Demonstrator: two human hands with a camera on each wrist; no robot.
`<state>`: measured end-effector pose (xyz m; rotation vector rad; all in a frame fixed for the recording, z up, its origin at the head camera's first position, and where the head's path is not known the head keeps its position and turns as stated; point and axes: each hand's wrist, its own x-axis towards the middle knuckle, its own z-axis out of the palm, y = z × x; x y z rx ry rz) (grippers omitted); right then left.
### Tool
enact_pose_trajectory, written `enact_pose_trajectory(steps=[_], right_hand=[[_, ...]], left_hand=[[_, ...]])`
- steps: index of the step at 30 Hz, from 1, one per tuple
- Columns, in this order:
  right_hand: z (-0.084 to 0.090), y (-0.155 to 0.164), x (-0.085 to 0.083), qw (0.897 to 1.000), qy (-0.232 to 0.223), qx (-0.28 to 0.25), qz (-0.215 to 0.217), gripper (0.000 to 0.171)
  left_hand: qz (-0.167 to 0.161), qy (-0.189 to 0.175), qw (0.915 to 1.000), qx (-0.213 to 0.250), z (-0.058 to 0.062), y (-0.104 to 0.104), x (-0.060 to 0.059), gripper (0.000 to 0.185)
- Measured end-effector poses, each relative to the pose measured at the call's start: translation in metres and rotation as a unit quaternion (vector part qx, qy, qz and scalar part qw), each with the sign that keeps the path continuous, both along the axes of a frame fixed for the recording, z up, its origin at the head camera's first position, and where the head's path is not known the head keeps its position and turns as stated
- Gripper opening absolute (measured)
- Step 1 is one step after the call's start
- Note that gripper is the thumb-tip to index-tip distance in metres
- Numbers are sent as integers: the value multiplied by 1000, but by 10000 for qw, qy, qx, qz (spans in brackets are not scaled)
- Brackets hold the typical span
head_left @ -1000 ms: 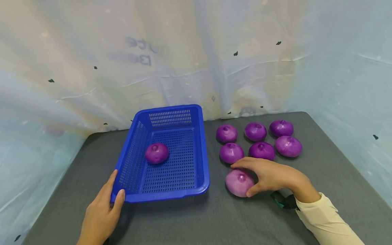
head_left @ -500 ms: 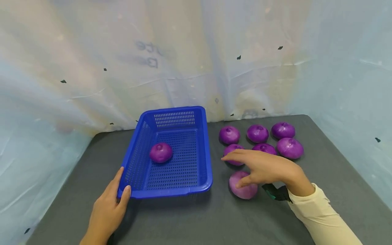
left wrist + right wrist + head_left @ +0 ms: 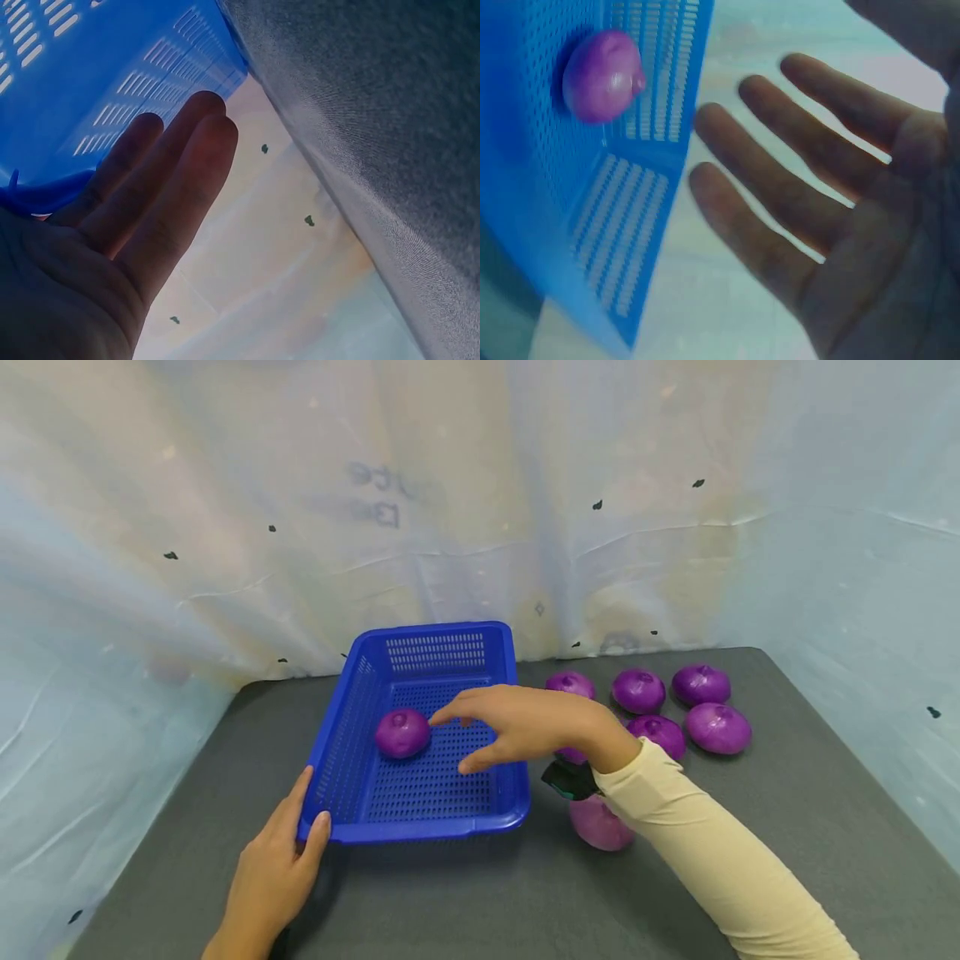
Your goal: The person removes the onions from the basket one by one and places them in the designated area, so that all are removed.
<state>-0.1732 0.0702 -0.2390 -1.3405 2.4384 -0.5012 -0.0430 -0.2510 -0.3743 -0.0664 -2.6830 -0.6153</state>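
Right hand hovers over the blue basket, fingers spread and straight, holding nothing; the wrist view shows the bare palm, with the onion in the basket beyond the fingertips. Left hand rests flat against the basket's near left corner, thumb on the rim, fingers straight, steadying rather than gripping. By my count one onion lies inside, near the basket's left wall, its stem nub pointing up, flattened body lying level. Out on the dark surface, toward the far right corner, sits a cluster of onions, nubs up as well; five show, some half hidden behind the arm, plus a paler onion apart from them, just beside the basket's near right corner under the sleeve. So I'd judge the loading barely begun: one in, six waiting. The basket's long axis runs from the near edge toward the far edge.
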Motion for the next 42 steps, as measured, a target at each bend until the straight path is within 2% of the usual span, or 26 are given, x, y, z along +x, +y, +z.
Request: enact_pose_trajectory(steps=[3,7,11,15,18,22,26,34,39,42], right_hand=[[-2,-27,-13,9999,51,-61,67,62],[-11,-52,-34,9996,-80,-167,-189,64],[-29,-65,-56,9966,-627,-257,-462,70],[-49,-70,-72,9925,-1132,-160,-440,80],[-63,-70,-80,9898,-1329,-143,-497,87],[-75,-72,-87,9866,-1431,-310,-723,90],[-82,-76,-90,9832,-1599,-502,-718,91],[-93,-81,-85,9864,-1638,119,-107,100],[-94,-82,-84,9894,-1397,381,44,92],[-92,-81,-86,9907,-1307,356,115,84]], left_hand=[[-18,73,10000,1,0,1,0,63],[-40,166,9999,27,-2,3,-1,63],[-46,179,9998,6,-4,3,-2,63],[-62,251,9997,5,-5,4,-1,63],[-59,263,9996,13,-5,6,-2,63],[-71,256,9996,26,-7,6,-3,63],[-10,206,9998,4,-9,4,-4,63],[93,74,9999,23,-8,2,1,64],[37,133,9999,7,-6,4,1,63],[6,151,9999,44,-5,5,-1,63]])
